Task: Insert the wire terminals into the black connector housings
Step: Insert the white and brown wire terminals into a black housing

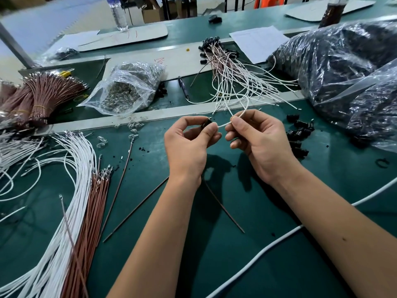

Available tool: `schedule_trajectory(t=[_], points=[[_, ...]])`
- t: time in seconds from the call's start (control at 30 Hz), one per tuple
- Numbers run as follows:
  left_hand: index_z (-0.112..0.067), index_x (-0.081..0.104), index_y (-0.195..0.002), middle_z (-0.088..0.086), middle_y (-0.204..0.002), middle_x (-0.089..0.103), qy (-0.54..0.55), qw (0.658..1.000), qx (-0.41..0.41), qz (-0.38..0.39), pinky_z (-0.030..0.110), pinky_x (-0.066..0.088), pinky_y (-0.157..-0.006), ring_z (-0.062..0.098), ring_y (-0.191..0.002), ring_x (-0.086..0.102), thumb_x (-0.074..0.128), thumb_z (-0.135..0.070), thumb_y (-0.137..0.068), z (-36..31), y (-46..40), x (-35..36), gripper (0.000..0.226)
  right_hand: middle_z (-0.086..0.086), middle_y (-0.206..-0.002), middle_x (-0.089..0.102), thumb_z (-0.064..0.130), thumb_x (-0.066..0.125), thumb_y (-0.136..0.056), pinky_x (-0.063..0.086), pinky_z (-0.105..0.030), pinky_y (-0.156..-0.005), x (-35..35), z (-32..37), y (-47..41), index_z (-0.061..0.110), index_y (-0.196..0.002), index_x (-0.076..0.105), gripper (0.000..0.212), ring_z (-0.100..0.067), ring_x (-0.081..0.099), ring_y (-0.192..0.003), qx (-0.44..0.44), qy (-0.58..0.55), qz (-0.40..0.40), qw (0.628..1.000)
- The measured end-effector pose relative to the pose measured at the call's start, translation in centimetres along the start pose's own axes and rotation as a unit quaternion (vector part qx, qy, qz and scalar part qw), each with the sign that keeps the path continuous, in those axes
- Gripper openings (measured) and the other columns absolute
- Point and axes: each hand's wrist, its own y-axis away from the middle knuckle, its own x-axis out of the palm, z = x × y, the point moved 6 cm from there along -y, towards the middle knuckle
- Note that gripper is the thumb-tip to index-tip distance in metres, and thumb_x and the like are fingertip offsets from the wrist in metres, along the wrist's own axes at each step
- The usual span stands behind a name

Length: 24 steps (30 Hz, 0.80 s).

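My left hand point(189, 143) pinches a small black connector housing point(207, 123) between thumb and fingertips above the green table. A brown wire point(223, 208) hangs from under that hand down to the table. My right hand point(257, 140) pinches a white wire point(240, 116) close to its end, and the end reaches the housing. The wire loops up and away to the left. Loose black housings point(297, 134) lie to the right of my hands. White wires point(64, 190) and brown wires point(92, 211) with terminals lie in a fan at the left.
A pile of finished wires with black housings point(225, 67) lies behind my hands. A clear bag of metal parts point(126, 89) sits at the back left, large bags of black parts point(348, 67) at the right. A white cable point(279, 244) crosses the table under my right forearm.
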Motion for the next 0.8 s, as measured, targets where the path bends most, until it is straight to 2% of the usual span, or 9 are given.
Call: schedule_trajectory(t=[0.13, 0.37, 0.5, 0.63, 0.8], points=[[-0.002, 0.07, -0.093, 0.009, -0.069, 0.072, -0.039, 0.999, 0.034, -0.002, 0.027, 0.059, -0.068, 0.017, -0.062, 0.07, 0.078, 0.0, -0.085, -0.3, 0.0, 0.2, 0.012, -0.011, -0.078, 0.07, -0.001, 0.061, -0.099, 0.054, -0.02, -0.056, -0.3, 0.1, 0.0, 0.004, -0.088, 0.063, 0.012, -0.016, 0.067, -0.062, -0.015, 0.004, -0.023, 1.0], [-0.005, 0.069, -0.088, 0.004, -0.067, 0.071, 0.018, 0.999, -0.037, 0.015, 0.022, 0.056, -0.065, 0.014, -0.057, 0.064, 0.077, 0.001, -0.085, 0.3, -0.2, 0.2, 0.011, -0.012, -0.079, 0.071, 0.0, 0.064, -0.098, 0.056, -0.023, -0.057, -0.4, 0.3, 0.1, 0.004, -0.089, 0.064, 0.01, -0.018, 0.068, -0.064, -0.047, 0.044, -0.026, 0.998], [-0.002, 0.069, -0.092, 0.005, -0.069, 0.072, 0.03, 0.998, -0.05, 0.034, 0.02, 0.055, -0.063, 0.014, -0.058, 0.064, 0.076, 0.002, -0.085, 0.4, -0.5, -0.2, 0.011, -0.008, -0.077, 0.069, 0.0, 0.061, -0.1, 0.055, -0.021, -0.056, -0.8, 0.3, -0.1, 0.006, -0.087, 0.063, 0.014, -0.015, 0.066, -0.062, -0.038, 0.02, -0.045, 0.998], [-0.003, 0.069, -0.092, 0.008, -0.072, 0.073, 0.003, 0.998, -0.02, 0.063, 0.02, 0.054, -0.061, 0.016, -0.059, 0.065, 0.076, 0.003, -0.085, -0.1, -1.0, -1.1, 0.012, -0.006, -0.076, 0.068, 0.002, 0.059, -0.101, 0.053, -0.02, -0.054, -1.9, 0.9, -0.5, 0.008, -0.086, 0.063, 0.017, -0.013, 0.064, -0.062, -0.022, -0.022, -0.066, 0.997], [-0.004, 0.069, -0.09, 0.007, -0.07, 0.073, -0.057, 0.992, 0.024, 0.106, 0.022, 0.054, -0.061, 0.018, -0.058, 0.066, 0.082, 0.002, -0.079, -0.2, -0.7, -0.2, 0.019, -0.007, -0.076, 0.068, 0.004, 0.057, -0.102, 0.051, -0.021, -0.051, -1.3, 0.7, -0.4, 0.007, -0.086, 0.063, 0.018, -0.015, 0.063, -0.061, -0.014, -0.016, -0.026, 0.999]])
